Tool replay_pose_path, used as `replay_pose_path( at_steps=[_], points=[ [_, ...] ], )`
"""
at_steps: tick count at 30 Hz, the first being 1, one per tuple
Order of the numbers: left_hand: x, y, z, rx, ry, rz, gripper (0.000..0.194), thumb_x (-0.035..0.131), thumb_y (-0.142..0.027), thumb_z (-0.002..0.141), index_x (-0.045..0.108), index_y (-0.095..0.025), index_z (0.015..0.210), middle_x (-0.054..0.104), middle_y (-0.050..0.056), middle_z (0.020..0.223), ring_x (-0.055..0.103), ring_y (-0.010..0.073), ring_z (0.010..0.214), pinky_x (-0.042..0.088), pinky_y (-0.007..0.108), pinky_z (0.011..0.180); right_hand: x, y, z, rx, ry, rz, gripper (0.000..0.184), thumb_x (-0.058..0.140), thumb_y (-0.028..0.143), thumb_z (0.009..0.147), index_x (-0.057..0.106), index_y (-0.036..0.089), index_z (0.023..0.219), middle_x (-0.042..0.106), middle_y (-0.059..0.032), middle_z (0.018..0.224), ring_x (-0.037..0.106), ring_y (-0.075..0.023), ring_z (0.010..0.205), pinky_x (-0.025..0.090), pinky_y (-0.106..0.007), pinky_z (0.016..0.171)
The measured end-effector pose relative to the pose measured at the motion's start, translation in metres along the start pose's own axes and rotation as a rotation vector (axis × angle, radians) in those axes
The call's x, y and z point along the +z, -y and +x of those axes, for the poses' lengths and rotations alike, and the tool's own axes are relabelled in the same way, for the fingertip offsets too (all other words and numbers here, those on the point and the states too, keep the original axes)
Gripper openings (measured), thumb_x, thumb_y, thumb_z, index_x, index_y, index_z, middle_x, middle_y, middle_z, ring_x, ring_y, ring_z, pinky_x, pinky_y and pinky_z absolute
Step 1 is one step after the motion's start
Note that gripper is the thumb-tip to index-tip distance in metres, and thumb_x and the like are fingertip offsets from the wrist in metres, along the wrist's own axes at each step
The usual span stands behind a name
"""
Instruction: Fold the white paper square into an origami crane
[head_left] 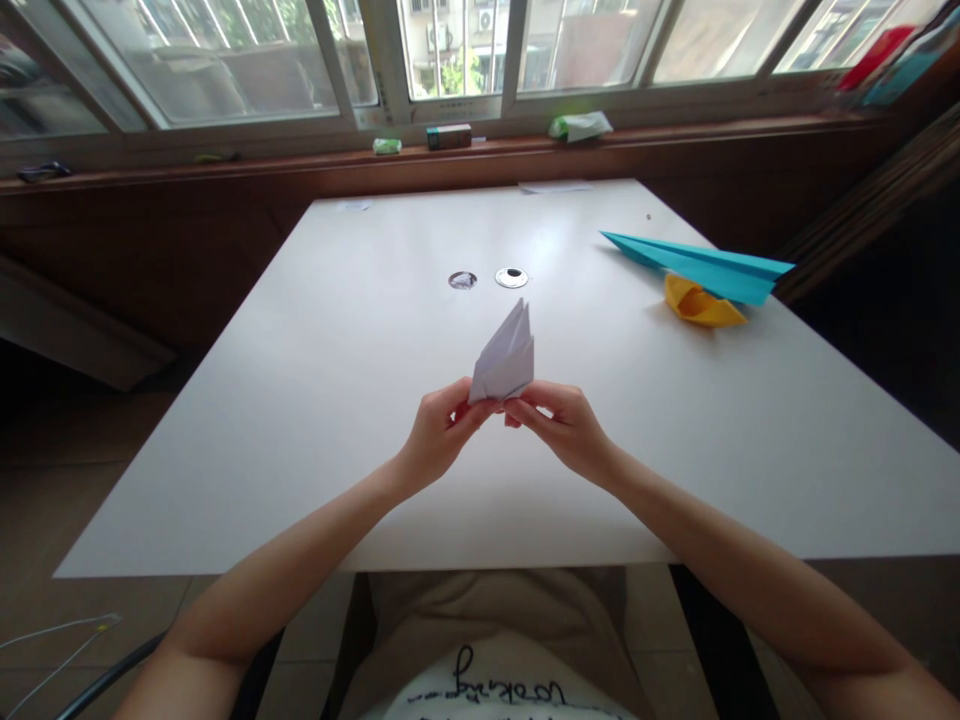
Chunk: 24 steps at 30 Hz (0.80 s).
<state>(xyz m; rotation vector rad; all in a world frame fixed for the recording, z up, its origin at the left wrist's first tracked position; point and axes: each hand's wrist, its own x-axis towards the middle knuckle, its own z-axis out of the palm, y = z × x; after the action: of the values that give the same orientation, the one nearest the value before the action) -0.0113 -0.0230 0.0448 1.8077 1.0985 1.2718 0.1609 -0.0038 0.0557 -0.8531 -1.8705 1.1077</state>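
A piece of folded white paper [504, 358], with pointed layers at its top, is held up over the white table [300, 400]. My left hand [442, 425] pinches its lower left edge between thumb and fingers. On the other side, my right hand [564, 425] is closed on the lower right edge. Both thumbs nearly meet at the paper's bottom. The fingertips behind the paper are partly hidden.
A blue paper plane [705, 266] and a yellow paper boat [701, 303] lie at the table's right. Two round pieces [463, 281] sit beyond the paper. Along the windowsill are a small box [449, 138] and a green-and-white packet [581, 126].
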Motion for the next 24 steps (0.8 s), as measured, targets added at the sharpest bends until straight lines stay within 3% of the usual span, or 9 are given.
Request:
replay_pose_path(
  at_steps=[5, 9, 12, 17, 24],
  points=[
    [-0.004, 0.009, -0.001, 0.335, -0.116, 0.309, 0.019, 0.057, -0.025, 0.082, 0.051, -0.017, 0.067, 0.046, -0.005, 0.056, 0.036, 0.0071, 0.05, 0.031, 0.019, 0.048, -0.003, 0.003, -0.002, -0.195, -0.163, -0.041, 0.015, 0.054, 0.032, 0.084, 0.058, 0.021, 0.094, 0.062, -0.0036, 0.087, 0.058, -0.0147, 0.077, 0.047, -0.029, 0.066],
    [-0.005, 0.013, -0.001, 0.452, -0.138, 0.394, 0.02, 0.051, -0.021, 0.085, 0.044, -0.019, 0.066, 0.043, -0.004, 0.055, 0.035, 0.0086, 0.05, 0.029, 0.02, 0.048, -0.007, 0.004, -0.006, -0.33, -0.348, 0.02, 0.013, 0.047, 0.029, 0.088, 0.058, 0.023, 0.094, 0.059, -0.0044, 0.088, 0.057, -0.0155, 0.08, 0.048, -0.031, 0.067],
    [-0.004, 0.015, -0.001, 0.47, -0.111, 0.401, 0.015, 0.048, -0.018, 0.086, 0.046, -0.019, 0.071, 0.045, -0.003, 0.057, 0.037, 0.0093, 0.051, 0.029, 0.021, 0.049, -0.008, 0.004, -0.006, -0.38, -0.387, -0.026, 0.008, 0.054, 0.024, 0.084, 0.058, 0.024, 0.092, 0.058, -0.004, 0.086, 0.057, -0.0156, 0.077, 0.049, -0.032, 0.064],
    [-0.003, 0.017, -0.001, 0.449, -0.062, 0.39, 0.014, 0.048, -0.021, 0.086, 0.047, -0.019, 0.072, 0.047, -0.003, 0.058, 0.04, 0.0097, 0.051, 0.03, 0.021, 0.049, -0.008, 0.004, -0.005, -0.414, -0.362, -0.048, 0.02, 0.062, 0.016, 0.077, 0.057, 0.025, 0.094, 0.058, -0.0034, 0.089, 0.055, -0.0149, 0.077, 0.048, -0.031, 0.064],
    [-0.001, 0.017, 0.0, 0.404, 0.045, 0.327, 0.024, 0.046, -0.02, 0.085, 0.037, -0.019, 0.062, 0.04, -0.004, 0.055, 0.036, 0.0092, 0.051, 0.031, 0.02, 0.048, -0.009, 0.008, -0.003, -0.335, -0.3, 0.003, 0.012, 0.06, 0.016, 0.079, 0.056, 0.023, 0.087, 0.058, -0.0017, 0.082, 0.054, -0.0135, 0.074, 0.047, -0.03, 0.064]
  ],
)
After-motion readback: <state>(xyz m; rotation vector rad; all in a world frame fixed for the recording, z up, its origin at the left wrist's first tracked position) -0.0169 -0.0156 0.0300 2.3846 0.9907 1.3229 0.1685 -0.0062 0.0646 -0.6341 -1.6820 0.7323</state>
